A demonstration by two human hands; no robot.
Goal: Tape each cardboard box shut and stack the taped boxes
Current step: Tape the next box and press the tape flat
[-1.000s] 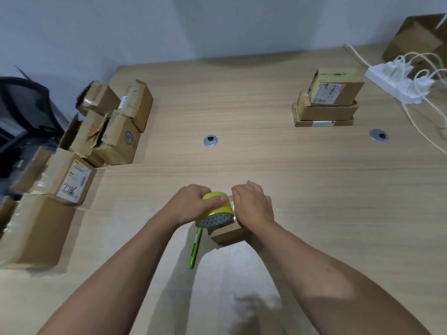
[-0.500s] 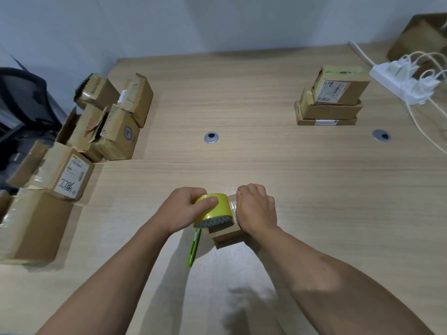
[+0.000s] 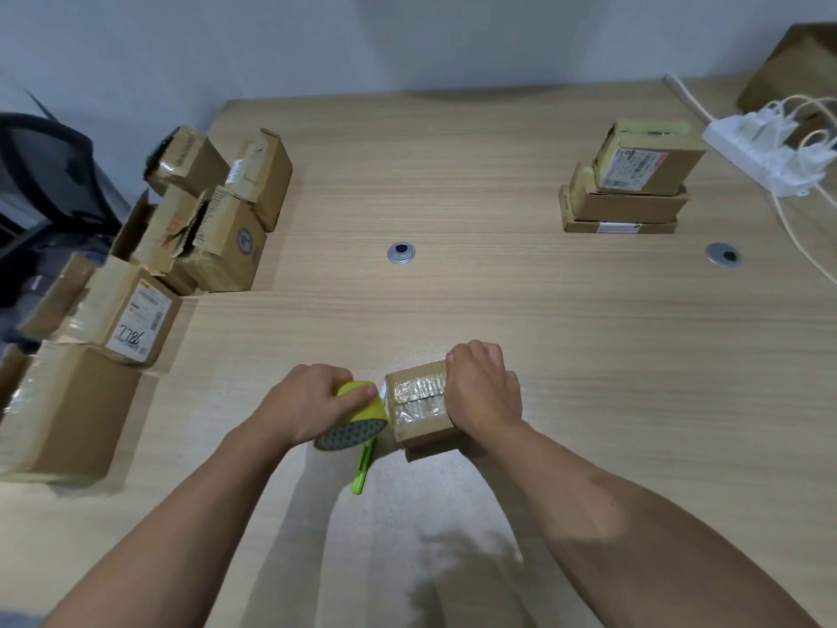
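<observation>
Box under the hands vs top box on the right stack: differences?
The right hand grips the near box; the stack-top box rests untouched on two flatter boxes. The near box shows clear tape; the stack-top box shows yellow-green tape and a white label. Both are brown cardboard.

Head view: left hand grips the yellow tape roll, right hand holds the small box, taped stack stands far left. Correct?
No. The head view shows the taped stack far right. The left hand does grip the yellow tape roll and the right hand holds the small box.
</observation>
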